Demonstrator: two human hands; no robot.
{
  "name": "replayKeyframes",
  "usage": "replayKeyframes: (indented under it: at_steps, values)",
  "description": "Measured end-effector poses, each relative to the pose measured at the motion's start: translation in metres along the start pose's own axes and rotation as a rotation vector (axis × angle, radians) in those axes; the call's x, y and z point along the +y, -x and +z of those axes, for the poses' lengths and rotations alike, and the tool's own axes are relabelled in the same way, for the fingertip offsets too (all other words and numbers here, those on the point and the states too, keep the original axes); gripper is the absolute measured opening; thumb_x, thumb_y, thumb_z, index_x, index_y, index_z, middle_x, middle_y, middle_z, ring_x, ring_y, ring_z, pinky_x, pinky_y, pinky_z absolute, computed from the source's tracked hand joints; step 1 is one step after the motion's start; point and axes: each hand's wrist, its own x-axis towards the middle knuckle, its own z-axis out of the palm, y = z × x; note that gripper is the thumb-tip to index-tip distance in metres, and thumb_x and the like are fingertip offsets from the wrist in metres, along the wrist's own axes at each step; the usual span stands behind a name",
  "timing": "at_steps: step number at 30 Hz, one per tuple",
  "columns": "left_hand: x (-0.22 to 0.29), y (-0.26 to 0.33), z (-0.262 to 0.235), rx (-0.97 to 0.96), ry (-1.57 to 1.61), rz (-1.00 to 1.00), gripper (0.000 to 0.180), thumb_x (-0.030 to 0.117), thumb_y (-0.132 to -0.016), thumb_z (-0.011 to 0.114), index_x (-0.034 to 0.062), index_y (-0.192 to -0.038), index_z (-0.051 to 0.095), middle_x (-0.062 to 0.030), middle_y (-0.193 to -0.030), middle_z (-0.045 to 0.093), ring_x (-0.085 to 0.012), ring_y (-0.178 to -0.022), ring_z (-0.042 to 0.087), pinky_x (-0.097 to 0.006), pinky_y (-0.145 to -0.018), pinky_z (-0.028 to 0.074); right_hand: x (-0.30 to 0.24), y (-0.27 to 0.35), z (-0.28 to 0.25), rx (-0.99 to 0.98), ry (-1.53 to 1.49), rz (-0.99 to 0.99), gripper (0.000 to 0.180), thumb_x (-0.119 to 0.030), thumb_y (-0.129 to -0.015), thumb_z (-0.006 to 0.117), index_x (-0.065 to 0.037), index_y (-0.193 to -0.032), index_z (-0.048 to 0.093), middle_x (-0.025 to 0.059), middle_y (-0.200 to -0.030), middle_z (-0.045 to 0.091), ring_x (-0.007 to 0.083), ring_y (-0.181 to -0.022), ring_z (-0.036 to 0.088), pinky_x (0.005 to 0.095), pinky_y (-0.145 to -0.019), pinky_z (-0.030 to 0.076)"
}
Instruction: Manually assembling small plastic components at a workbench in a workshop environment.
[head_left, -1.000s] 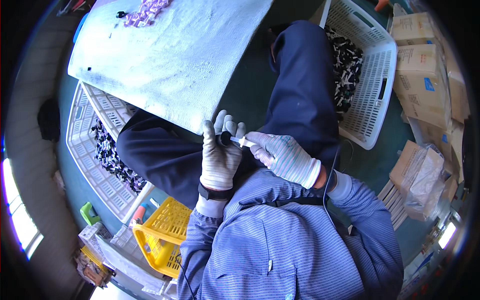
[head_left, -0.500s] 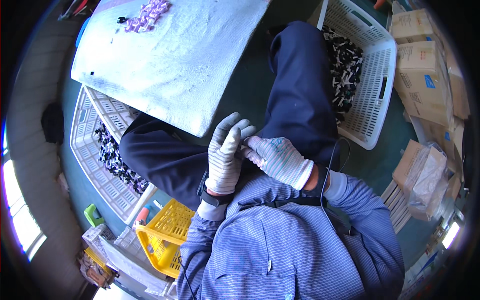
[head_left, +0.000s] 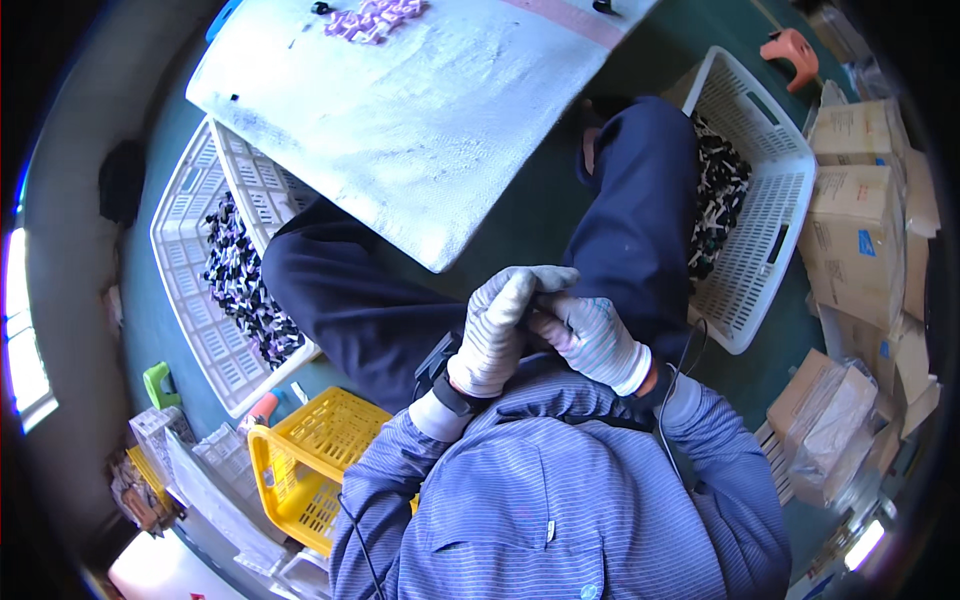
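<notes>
Both hands wear thin striped work gloves with grey fingertips and meet above my lap. My left hand has its fingers bent over toward the right, closed, with the tips close to the other hand. My right hand is drawn into a pinch against the left fingers. Whatever lies between them is hidden by the gloves. Ahead of my hands, a white-topped table carries a pile of small pink-purple pieces at its far side. A small black piece sits beside that pile.
A white basket of black and purple parts stands left. Another white basket, with black and white parts, stands right. A yellow crate is near my left elbow. Cardboard boxes line the right. A cable runs by my right wrist.
The view has shifted, so table and baskets sit differently. My left fingers, raised and partly spread before, are now folded over toward the right hand. The right hand keeps its pinch.
</notes>
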Motion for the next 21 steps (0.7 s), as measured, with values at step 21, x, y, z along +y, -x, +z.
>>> replayKeyframes:
  at_steps: [21]
  values:
    - [0.021, 0.015, 0.009, -0.159, -0.118, 0.142, 0.023, 0.020, -0.093, 0.066, -0.0021, -0.097, 0.072, -0.0090, -0.099, 0.070, -0.0205, -0.102, 0.064, -0.037, -0.095, 0.048, 0.008, 0.014, 0.000, -0.088, 0.123, -0.164, 0.033, -0.011, -0.088, 0.066, -0.010, -0.119, 0.055, 0.0146, -0.101, 0.067, 0.0371, -0.088, 0.067, 0.0425, -0.072, 0.055]
